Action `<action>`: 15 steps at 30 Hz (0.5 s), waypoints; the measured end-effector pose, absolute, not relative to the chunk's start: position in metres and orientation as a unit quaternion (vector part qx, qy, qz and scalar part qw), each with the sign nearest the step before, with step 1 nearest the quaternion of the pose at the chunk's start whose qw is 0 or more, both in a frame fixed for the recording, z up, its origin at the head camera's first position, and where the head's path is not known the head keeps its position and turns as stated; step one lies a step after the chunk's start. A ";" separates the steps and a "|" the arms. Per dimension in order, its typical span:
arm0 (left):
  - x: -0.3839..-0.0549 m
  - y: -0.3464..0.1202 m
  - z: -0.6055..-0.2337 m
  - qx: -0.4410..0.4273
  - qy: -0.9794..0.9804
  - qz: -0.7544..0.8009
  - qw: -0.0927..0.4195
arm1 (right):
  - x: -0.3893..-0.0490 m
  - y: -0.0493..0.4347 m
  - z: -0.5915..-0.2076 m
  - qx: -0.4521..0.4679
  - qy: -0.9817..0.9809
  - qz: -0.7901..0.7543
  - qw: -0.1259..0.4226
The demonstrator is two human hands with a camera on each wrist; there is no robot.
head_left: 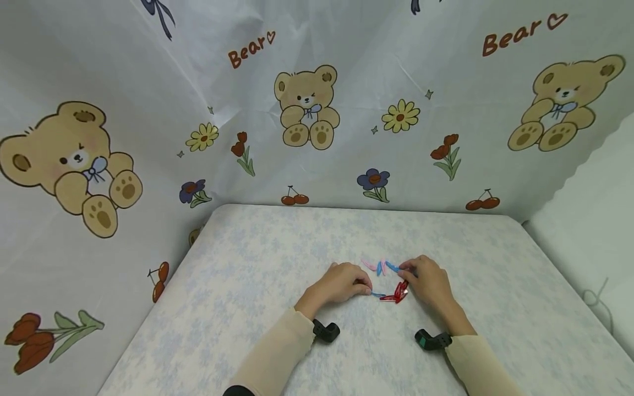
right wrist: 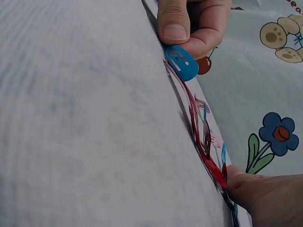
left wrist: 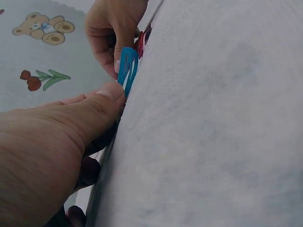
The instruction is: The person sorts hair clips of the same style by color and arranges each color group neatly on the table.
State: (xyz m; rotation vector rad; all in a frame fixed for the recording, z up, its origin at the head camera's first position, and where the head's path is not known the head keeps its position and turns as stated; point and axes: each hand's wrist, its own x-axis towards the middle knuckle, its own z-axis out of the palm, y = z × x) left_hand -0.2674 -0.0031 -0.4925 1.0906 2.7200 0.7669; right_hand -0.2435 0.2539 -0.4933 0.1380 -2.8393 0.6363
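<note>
My left hand pinches one end of a blue snap hair clip between thumb and fingers. That clip sticks out past the thumb tip in the left wrist view, with slots along its body. Beside it, on the table, lies a small cluster of red hair clips. My right hand pinches the near end of another blue hair clip with bent fingers, right above the red cluster. Left of that clip, pink hair clips and a short blue one lie in a row.
The pale blue-and-white tabletop runs back to a curtain printed with bears and flowers. A thin cable hangs beside the table's right edge. Dark wrist bands sit at both sleeve cuffs.
</note>
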 end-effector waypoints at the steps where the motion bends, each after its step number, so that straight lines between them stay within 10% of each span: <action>1: -0.267 -0.003 -0.493 0.359 0.896 0.254 0.057 | -0.243 0.254 -0.494 0.047 -0.968 0.217 0.113; 15: -0.280 -0.022 -0.486 0.336 0.874 0.351 0.018 | -0.239 0.255 -0.488 0.046 -0.958 0.256 0.122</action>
